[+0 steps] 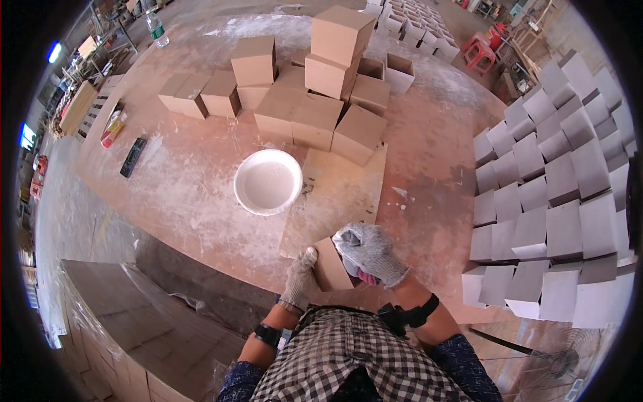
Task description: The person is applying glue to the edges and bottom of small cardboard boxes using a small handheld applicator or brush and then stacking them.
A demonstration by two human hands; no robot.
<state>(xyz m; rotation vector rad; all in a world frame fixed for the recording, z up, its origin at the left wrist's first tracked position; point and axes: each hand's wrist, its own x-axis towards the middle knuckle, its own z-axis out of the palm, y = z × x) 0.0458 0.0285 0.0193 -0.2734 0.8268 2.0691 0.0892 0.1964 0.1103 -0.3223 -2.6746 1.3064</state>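
Observation:
Just in front of my body is a brown box (329, 268), tilted at the table's near edge. My left hand (301, 276), in a pale knitted glove, grips its left side with the thumb near the top edge. On the box's right side is my right hand (372, 252), in a grey glove, its fingers curled closed. Something pinkish shows under that hand; what the fingers hold is hidden. A white bowl (239, 190) of whitish liquid stands beyond my left hand, by a yellowish board (348, 191).
Several brown boxes (295, 114) are grouped and stacked beyond the bowl. Stacked whitish boxes (562, 174) rise on the right. At left on the table (181, 201) lies a black bar-shaped object (133, 157); a bottle (157, 30) stands farther back. Wrapped cartons (154, 315) are at lower left.

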